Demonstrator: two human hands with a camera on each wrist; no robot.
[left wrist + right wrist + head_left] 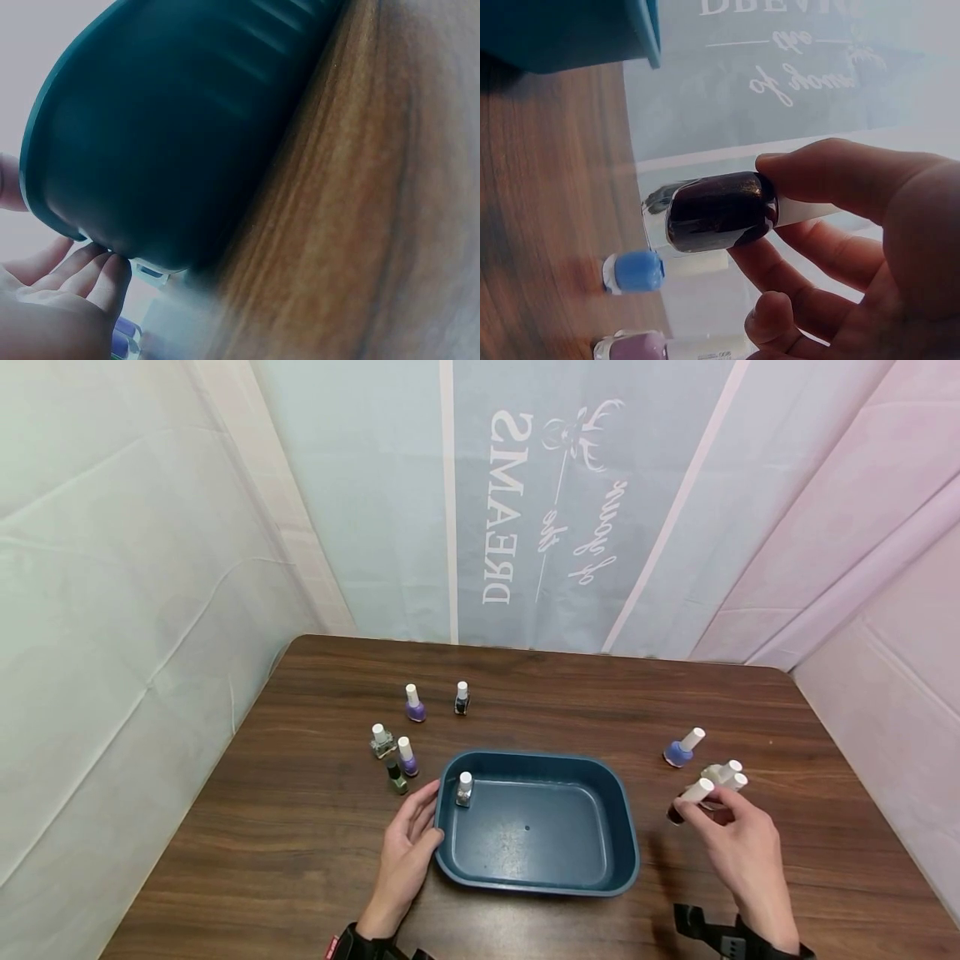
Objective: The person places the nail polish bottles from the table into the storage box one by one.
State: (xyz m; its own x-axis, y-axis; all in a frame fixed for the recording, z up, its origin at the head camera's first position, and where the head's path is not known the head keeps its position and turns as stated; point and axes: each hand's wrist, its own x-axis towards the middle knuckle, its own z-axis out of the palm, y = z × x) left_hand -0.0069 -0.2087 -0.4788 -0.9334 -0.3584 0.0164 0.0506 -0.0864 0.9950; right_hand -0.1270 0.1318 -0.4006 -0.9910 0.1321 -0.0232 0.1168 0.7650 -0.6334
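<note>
My left hand (405, 856) grips the left edge of a dark blue plastic basin (536, 891), thumb at the rim and fingers under it against the outer wall. Inside, near the left wall, one small nail polish bottle (464, 790) with a white cap stands upright. To the right of the basin, my right hand (742, 839) pinches the white cap of a dark nail polish bottle (720, 212) between thumb and fingers. In the right wrist view this bottle hangs tilted, its glass end pointing away from the palm. Pale bottles (722, 772) with white caps stand just behind that hand.
A blue polish bottle (679, 752) stands farther back on the right. Left of the basin are a clear bottle (382, 742), a purple one (408, 763) and a green one with a black cap (397, 778). Another purple bottle (415, 707) and a black one (462, 700) stand behind.
</note>
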